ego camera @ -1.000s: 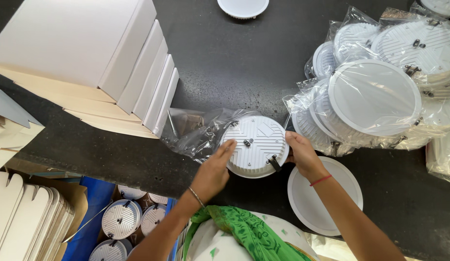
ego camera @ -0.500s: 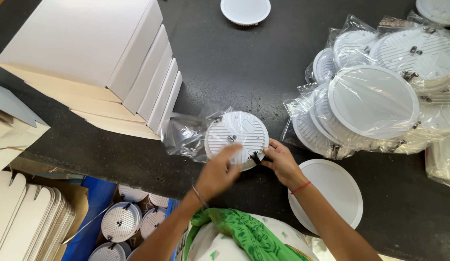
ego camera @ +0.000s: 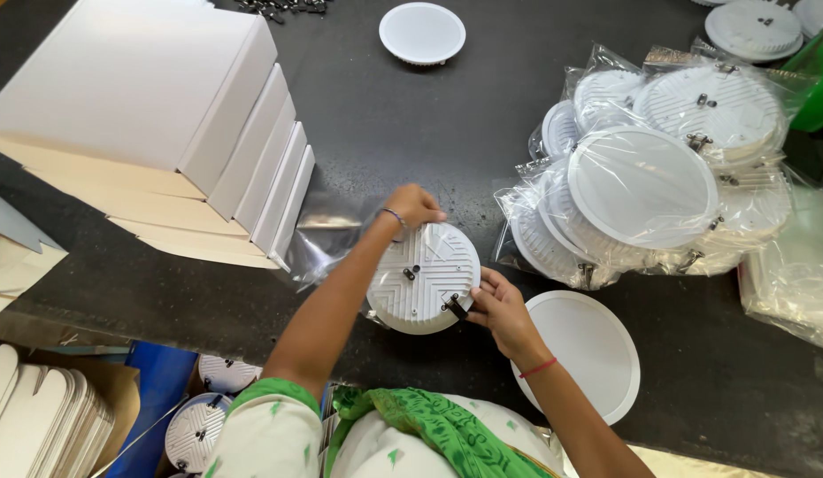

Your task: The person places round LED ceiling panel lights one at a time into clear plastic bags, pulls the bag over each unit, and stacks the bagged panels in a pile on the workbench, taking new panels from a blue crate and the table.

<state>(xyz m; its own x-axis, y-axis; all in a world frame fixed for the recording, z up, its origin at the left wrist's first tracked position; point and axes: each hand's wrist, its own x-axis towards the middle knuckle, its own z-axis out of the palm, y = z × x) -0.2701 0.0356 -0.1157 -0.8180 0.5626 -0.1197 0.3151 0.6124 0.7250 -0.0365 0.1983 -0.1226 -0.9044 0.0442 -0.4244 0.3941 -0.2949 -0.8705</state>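
While your left hand (ego camera: 414, 206) curls over the far rim of the round white light fitting (ego camera: 423, 277), the fitting lies ribbed back up on the dark table (ego camera: 411, 124), partly on a clear plastic bag (ego camera: 327, 239) that spreads out to its left. Your right hand (ego camera: 500, 305) is at the fitting's near-right edge, fingers pinched narrowly on the small dark spring clip (ego camera: 456, 307) fixed there. Just right of the fitting, touching nothing but the table, lies a plain white round disc (ego camera: 584, 354). Farther right of the fitting sits a heap of bagged fittings (ego camera: 646, 190), stacked and overlapping. Left of the fitting, a row of white flat cartons (ego camera: 164, 124) leans together on the table. Well beyond the fitting, at the table's far side, rests another white round fitting (ego camera: 422, 33), face up.
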